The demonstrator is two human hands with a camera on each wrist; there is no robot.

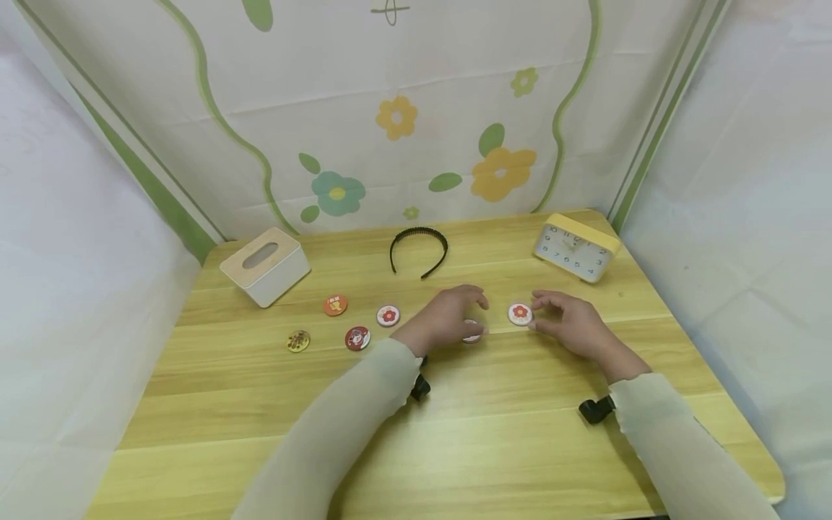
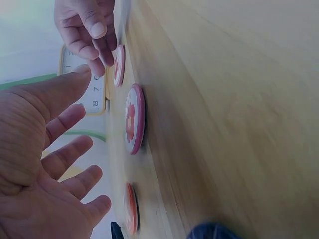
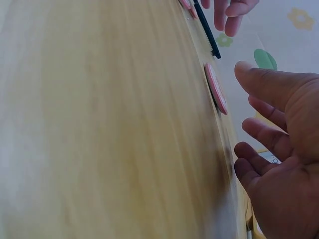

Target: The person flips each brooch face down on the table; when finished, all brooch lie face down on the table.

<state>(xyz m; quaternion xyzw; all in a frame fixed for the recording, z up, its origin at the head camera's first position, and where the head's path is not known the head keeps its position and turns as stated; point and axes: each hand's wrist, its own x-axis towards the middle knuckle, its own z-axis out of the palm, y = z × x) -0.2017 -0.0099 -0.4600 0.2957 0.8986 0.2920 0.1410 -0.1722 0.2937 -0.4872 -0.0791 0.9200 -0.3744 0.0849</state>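
My left hand (image 1: pixel 445 318) hovers over a round pin badge (image 1: pixel 472 332), partly covering it in the head view. Its fingers are spread and loosely bent, and a gap shows between them and the flower badge (image 2: pixel 134 119) in the left wrist view. To the right, my right hand (image 1: pixel 572 326) is held beside another white badge with a red flower (image 1: pixel 520 314). Thumb and fingers there stand apart; the right wrist view shows a gap between that hand (image 3: pixel 284 134) and the pink-edged badge (image 3: pixel 216 89). Neither hand holds anything.
Left of the hands lie a flower badge (image 1: pixel 388 315), a red badge (image 1: pixel 357 338), an orange badge (image 1: pixel 335 305) and a yellow badge (image 1: pixel 298 341). Behind them are a tissue box (image 1: pixel 276 274), a black headband (image 1: pixel 419 231) and a yellow-topped clock (image 1: pixel 575 249) on the wooden table (image 1: pixel 214 404).
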